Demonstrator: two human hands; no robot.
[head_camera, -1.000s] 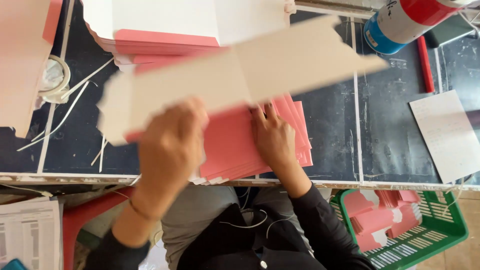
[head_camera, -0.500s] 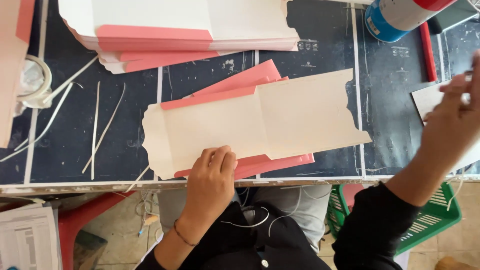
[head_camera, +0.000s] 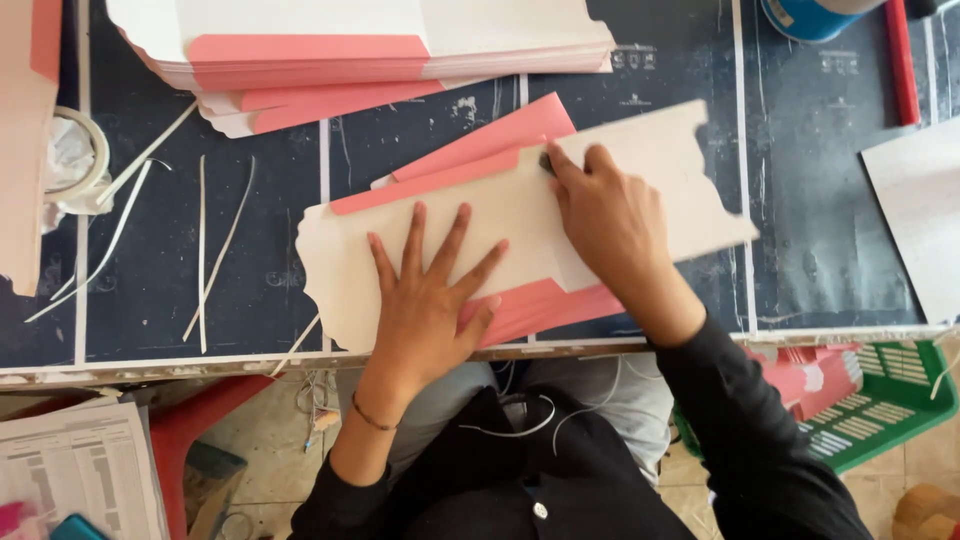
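A beige cardboard blank (head_camera: 680, 190) with wavy ends lies flat on a small pile of pink sheets (head_camera: 545, 305) near the front edge of the dark worktable (head_camera: 820, 230). My left hand (head_camera: 430, 300) rests palm down on the blank's left half with its fingers spread. On the blank's middle, my right hand (head_camera: 610, 220) pinches a small dark object (head_camera: 546, 160) in its fingertips and presses it against the cardboard beside a pink edge.
A thick stack of white and pink blanks (head_camera: 330, 45) lies at the back. A tape roll (head_camera: 75, 165) and loose white strips (head_camera: 200, 250) sit left. A white sheet (head_camera: 920, 220), red stick (head_camera: 900, 60) and green basket (head_camera: 880, 410) are at right.
The blank was lifted, then laid flat. My right hand came back from the white sheet at the right onto the blank with a small dark object. My left hand spread flat.
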